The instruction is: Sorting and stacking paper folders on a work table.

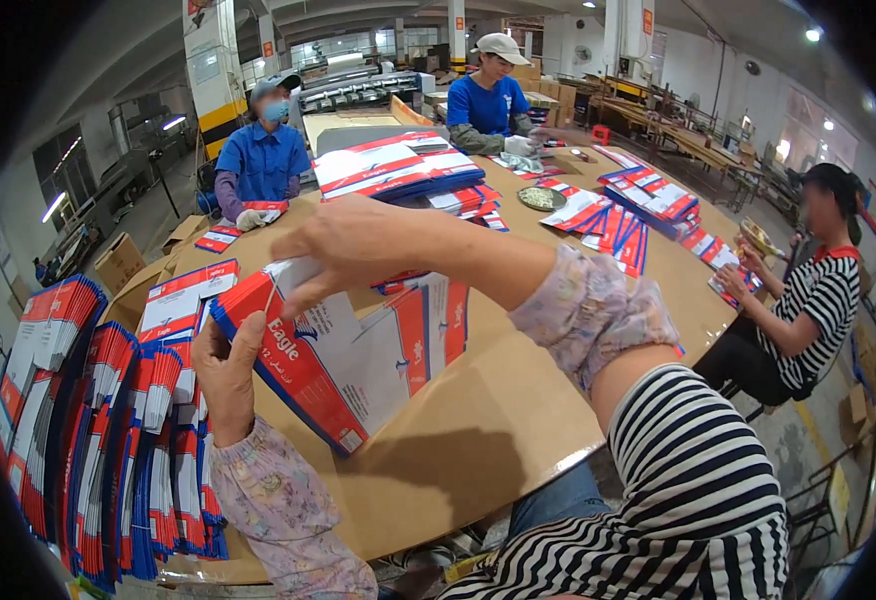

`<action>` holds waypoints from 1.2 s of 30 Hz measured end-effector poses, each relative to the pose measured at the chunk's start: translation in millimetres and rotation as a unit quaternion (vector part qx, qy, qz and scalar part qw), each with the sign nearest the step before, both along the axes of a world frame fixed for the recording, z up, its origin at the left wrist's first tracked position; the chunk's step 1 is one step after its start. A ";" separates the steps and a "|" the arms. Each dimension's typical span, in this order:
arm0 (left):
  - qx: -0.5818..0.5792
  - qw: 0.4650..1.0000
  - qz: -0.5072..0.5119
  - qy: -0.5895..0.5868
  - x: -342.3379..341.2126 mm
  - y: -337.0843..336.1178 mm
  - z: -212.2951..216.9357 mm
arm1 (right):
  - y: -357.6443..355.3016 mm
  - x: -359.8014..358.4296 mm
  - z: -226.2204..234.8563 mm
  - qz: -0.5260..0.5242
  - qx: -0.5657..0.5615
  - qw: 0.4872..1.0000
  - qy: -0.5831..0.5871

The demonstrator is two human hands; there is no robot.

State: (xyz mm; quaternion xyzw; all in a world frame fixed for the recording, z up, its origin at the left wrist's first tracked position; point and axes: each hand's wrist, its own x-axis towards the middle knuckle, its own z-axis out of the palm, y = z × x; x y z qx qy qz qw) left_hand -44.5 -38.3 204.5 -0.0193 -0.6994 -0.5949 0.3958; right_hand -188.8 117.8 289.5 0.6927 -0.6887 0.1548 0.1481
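A bundle of flat carton blanks [328, 365], printed red, white and blue, stands on edge on the table in front of me. My left hand [226, 375] grips its left end, thumb on the near face. Over the top reaches my right hand [333, 245], its fingers curled down on the bundle's upper left corner. A thin pale band [274, 290] runs across that corner by the right fingers; whether they hold it I cannot tell. Just behind the left hand lie loose carton blanks [183, 300].
Several bundles of blanks [108, 420] stand packed along the left. Tall piles [398, 170] and fanned blanks [608, 235] cover the brown table's [438, 430] far side, with a round dish [541, 199]. Two co-workers in blue [263, 160] sit opposite; another in stripes [808, 310] sits right.
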 end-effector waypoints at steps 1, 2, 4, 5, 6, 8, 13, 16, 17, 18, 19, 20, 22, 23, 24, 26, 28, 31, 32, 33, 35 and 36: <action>0.009 1.000 -0.004 0.000 -1.2 2.2 0.0 | 7.7 -3.8 -2.2 0.003 -0.002 1.000 0.002; 0.006 1.000 -0.002 0.000 -0.4 2.9 -0.1 | 14.7 -4.4 -4.5 0.009 -0.018 1.000 -0.005; 0.005 1.000 -0.009 0.007 1.2 4.2 0.0 | 26.6 -8.0 -6.4 0.015 -0.037 0.999 -0.013; 0.002 1.000 -0.013 0.007 2.4 5.0 0.3 | 33.1 -9.2 -5.5 -0.001 -0.030 0.999 -0.012; 0.000 1.000 -0.014 0.004 2.3 4.8 -0.1 | 39.5 -10.0 -5.4 -0.018 -0.023 1.000 -0.011; 0.011 1.000 -0.026 0.005 0.2 4.1 -0.9 | 49.5 -11.0 -8.0 -0.030 -0.025 0.999 0.009; 0.064 0.997 0.001 0.034 -7.0 10.3 -6.9 | 55.1 -21.5 -51.1 0.017 -0.148 0.970 -0.193; 0.106 0.993 0.030 0.042 -4.9 -11.7 -27.8 | 45.1 -16.1 -84.9 0.020 -0.234 0.878 -0.418; 0.091 0.992 0.073 0.054 -14.1 -16.6 -39.7 | 45.6 -13.4 -95.2 0.017 -0.295 0.870 -0.396; 0.075 0.988 0.119 0.062 -17.9 -15.4 -40.5 | 44.9 -9.9 -103.5 0.014 -0.353 0.856 -0.377; 0.117 0.985 0.105 0.071 -21.1 -7.4 -45.9 | 45.0 -6.8 -111.1 -0.002 -0.365 0.870 -0.332; 0.159 0.980 0.087 0.078 -28.3 10.9 -49.9 | 43.5 -4.3 -119.4 -0.022 -0.377 0.881 -0.285; 0.103 0.985 0.070 0.119 -25.5 24.6 -49.1 | 31.6 4.5 -127.5 -0.013 -0.403 0.882 -0.246; 0.106 0.985 0.080 0.111 -21.4 31.8 -48.5 | 27.7 7.7 -131.0 -0.056 -0.383 0.909 -0.155; 0.102 0.985 0.087 0.106 -20.3 32.4 -50.6 | 24.3 9.3 -133.7 -0.099 -0.358 0.926 -0.060; 0.050 0.985 0.077 0.144 -21.6 30.2 -58.1 | 19.7 8.7 -136.8 -0.100 -0.344 0.932 -0.057; 0.040 0.984 0.103 0.141 -19.0 27.4 -63.4 | 14.3 8.5 -138.2 -0.107 -0.316 0.942 -0.031; 0.057 0.983 0.110 0.135 -18.5 25.8 -69.7 | 10.5 3.4 -143.8 -0.080 -0.341 0.937 -0.021; 0.056 0.983 0.110 0.133 -19.0 26.0 -71.1 | 10.4 2.9 -144.7 -0.081 -0.342 0.936 -0.023; 0.056 0.981 0.117 0.142 -19.8 26.5 -72.0 | 9.9 2.7 -145.2 -0.082 -0.340 0.937 -0.021; 0.056 0.980 0.123 0.149 -20.4 28.8 -76.5 | 9.9 2.0 -145.7 -0.086 -0.339 0.937 -0.021; 0.053 0.981 0.141 0.124 -20.0 32.1 -81.7 | 10.0 1.0 -145.6 -0.082 -0.344 0.935 -0.019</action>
